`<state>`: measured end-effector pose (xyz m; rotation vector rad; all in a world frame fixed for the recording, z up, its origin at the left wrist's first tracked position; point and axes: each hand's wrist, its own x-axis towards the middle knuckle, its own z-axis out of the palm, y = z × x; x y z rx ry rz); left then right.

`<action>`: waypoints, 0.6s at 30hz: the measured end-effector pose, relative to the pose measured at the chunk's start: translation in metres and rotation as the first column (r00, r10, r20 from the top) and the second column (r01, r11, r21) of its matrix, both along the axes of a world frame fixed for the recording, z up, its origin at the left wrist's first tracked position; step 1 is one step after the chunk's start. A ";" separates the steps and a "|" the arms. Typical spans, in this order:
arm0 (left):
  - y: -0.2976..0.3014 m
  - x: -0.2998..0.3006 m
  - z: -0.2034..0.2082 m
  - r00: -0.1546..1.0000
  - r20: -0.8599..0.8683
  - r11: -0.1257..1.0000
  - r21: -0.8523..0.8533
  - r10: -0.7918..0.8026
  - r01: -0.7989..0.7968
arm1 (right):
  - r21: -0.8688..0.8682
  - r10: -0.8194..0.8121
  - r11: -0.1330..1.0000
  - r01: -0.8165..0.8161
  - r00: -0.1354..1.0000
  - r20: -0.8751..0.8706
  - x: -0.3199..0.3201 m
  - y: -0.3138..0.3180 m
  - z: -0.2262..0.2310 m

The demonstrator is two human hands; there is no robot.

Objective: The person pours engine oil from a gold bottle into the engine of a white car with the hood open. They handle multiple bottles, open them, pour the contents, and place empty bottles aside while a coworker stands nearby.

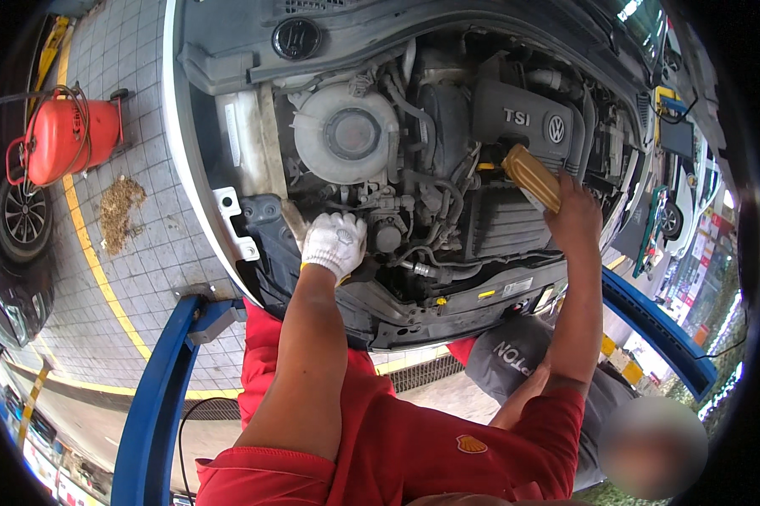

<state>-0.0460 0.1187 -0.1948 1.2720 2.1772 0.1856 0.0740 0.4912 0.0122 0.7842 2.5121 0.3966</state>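
Note:
My right hand (576, 211), which is bare, is closed around the lower end of a gold plastic bottle (532, 177). The bottle slants up and to the left over the dark engine cover (515, 105), beside a small yellow part (485, 166). Its mouth cannot be made out. In a white knit glove, my left hand (334, 244) rests at the front left of the engine bay with curled fingers. Whatever its fingers grip is hidden. Close by are a pale strip-like piece (293, 221) and a round metal part (387, 237). Beyond them stands a whitish round reservoir (346, 131).
Blue lift arms (156, 405) (658, 329) flank me. Close at my right, a person in a grey top (515, 354) bends low by the car's front. A red tank with a hose (72, 139) and a brown granular pile (121, 211) are on the tiled floor, left.

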 end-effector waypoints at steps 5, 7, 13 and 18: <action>0.000 -0.001 0.002 1.000 0.010 1.000 0.006 -0.008 0.008 | 0.041 0.047 0.998 -0.050 0.997 0.067 -0.016 -0.003 0.005; 0.000 -0.002 0.003 1.000 0.017 1.000 0.003 -0.010 0.010 | 0.053 0.056 0.997 -0.061 0.994 0.090 -0.021 -0.003 0.007; 0.000 -0.004 0.005 0.999 0.037 1.000 -0.014 -0.015 0.016 | 0.075 0.061 0.995 -0.070 0.992 0.110 -0.024 0.000 0.007; 0.000 -0.002 0.002 0.999 0.038 1.000 -0.011 -0.016 0.016 | 0.049 0.010 0.999 -0.015 0.996 0.094 -0.021 0.002 0.005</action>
